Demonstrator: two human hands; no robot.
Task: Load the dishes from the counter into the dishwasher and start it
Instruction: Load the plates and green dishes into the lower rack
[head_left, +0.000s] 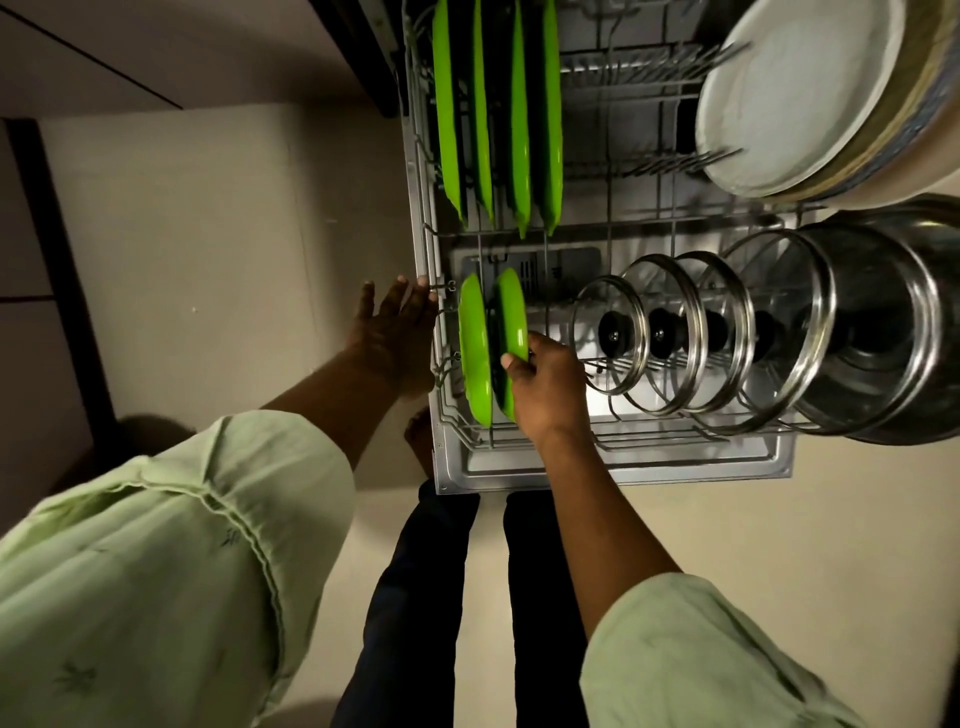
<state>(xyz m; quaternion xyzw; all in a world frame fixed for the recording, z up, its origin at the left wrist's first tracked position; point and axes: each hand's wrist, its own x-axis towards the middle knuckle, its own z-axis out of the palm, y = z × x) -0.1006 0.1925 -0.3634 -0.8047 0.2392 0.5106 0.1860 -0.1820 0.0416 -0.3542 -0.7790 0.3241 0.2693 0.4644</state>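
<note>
The dishwasher's lower rack (422, 218) is pulled out over the open door (675, 470). Two small green plates stand on edge at the rack's near left. My right hand (545, 387) grips the right small green plate (511, 317) by its rim. The left small green plate (474, 353) stands beside it. My left hand (397, 332) is spread open against the rack's left side, fingertips touching the wire. Several large green plates (498, 114) stand upright farther back. Glass lids (670, 332) and a steel pot (878, 332) stand in the near right row.
A stack of white and patterned plates (800, 93) leans at the rack's far right. Pale floor (234, 234) lies left of the dishwasher, with a dark cabinet edge (57, 270) at the far left. My legs (431, 597) and a bare foot (420, 441) are at the door's front edge.
</note>
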